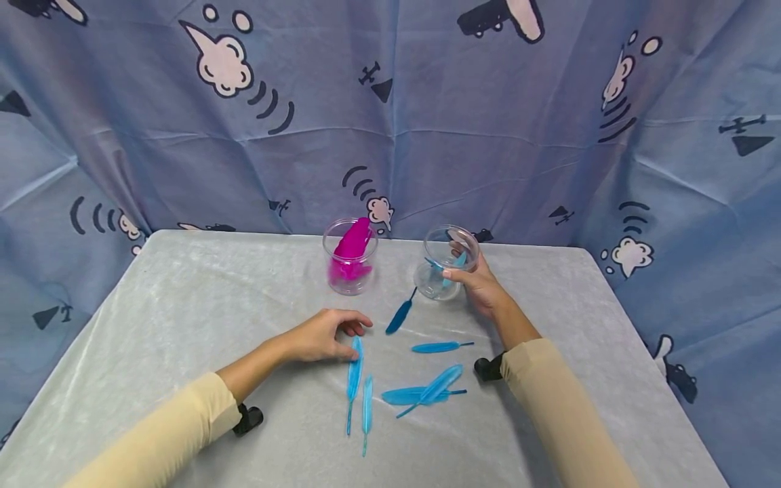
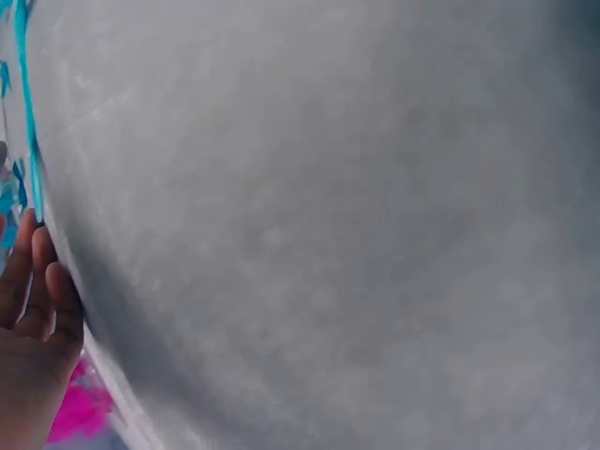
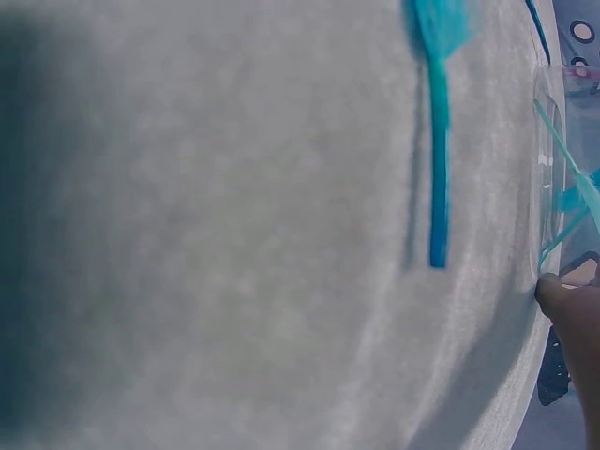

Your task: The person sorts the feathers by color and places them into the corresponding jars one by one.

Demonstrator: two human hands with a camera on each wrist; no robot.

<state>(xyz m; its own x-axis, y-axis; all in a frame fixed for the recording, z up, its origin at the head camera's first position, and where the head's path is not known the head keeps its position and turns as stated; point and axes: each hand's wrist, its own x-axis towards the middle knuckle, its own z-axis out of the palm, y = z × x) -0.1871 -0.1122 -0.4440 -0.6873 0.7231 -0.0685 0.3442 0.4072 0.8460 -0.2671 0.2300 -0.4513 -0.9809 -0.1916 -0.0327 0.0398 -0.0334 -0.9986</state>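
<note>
My right hand [image 1: 485,288] grips a clear round jar [image 1: 434,288] from its right side, thumb toward the front. A few light blue feathers lie inside it; the right wrist view shows a blue feather [image 3: 589,192] through the wall. Over the upper end of a long blue feather [image 1: 354,379], my left hand [image 1: 320,335] hovers low, thumb at the feather and fingers loosely bent and apart from the thumb. In the left wrist view, its fingertips [image 2: 36,234] are right at a blue feather [image 2: 28,122]. Beside it lies a thinner blue feather [image 1: 367,410].
A second clear jar [image 1: 349,285] holding magenta feathers [image 1: 352,247] stands at the back. On the grey-white table cloth [image 1: 201,305] lie a dark blue feather [image 1: 400,316], a single blue feather [image 1: 436,347] and two crossed blue feathers [image 1: 436,386]. A patterned blue curtain [image 1: 317,163] hangs behind.
</note>
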